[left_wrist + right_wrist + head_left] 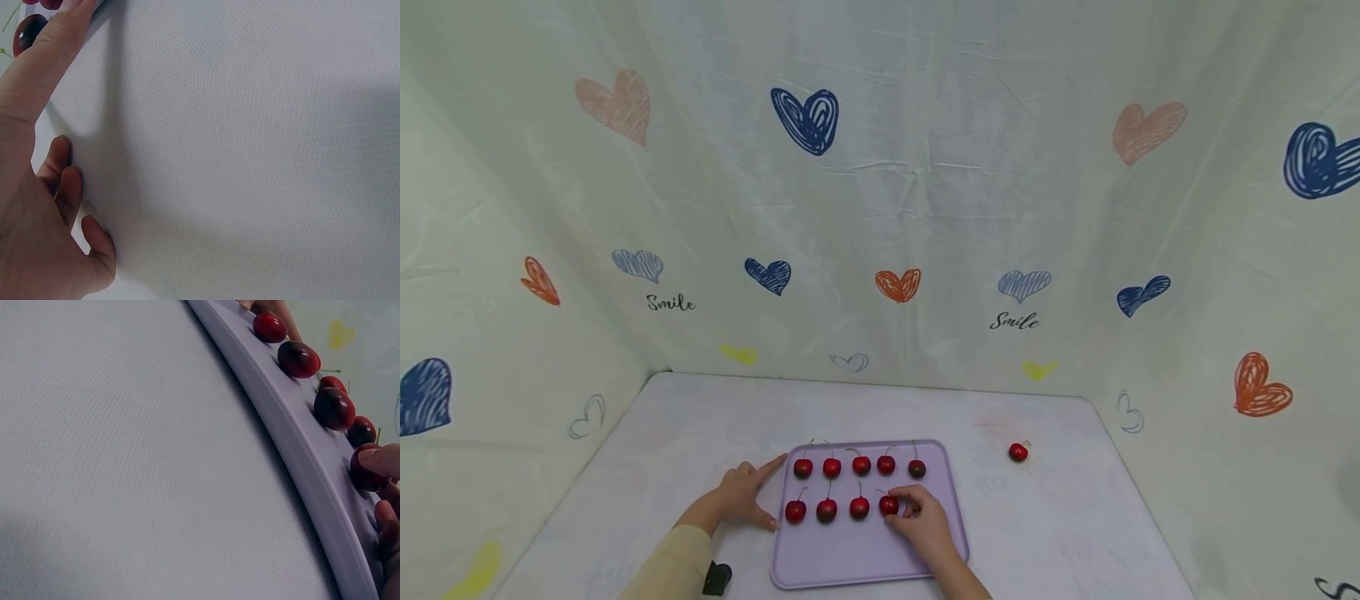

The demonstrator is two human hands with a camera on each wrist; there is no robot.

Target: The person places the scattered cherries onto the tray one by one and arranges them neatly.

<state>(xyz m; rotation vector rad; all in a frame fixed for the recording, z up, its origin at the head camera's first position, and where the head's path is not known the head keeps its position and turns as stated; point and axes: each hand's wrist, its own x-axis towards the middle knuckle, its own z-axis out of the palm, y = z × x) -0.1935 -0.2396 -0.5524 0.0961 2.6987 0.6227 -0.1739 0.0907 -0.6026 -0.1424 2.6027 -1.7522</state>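
Observation:
A lilac tray (842, 557) lies on the white table, with two rows of stemmed red cherries on it. The back row (861, 465) runs the full width; the row in front of it ends at the cherry (888, 505) that my right hand (929, 523) pinches between thumb and fingers. In the right wrist view the thumb presses on that dark red cherry (361, 470), low over the tray. My left hand (739, 493) is spread at the tray's left side, with forefinger and thumb reaching its rim. Its other fingers (70, 187) are loosely bent in the left wrist view.
One loose cherry (1018, 452) with a stem lies on the table, right of the tray. A small black object (717, 578) sits by the left sleeve (672, 567). Behind the table hangs a pale curtain (850, 217) printed with hearts.

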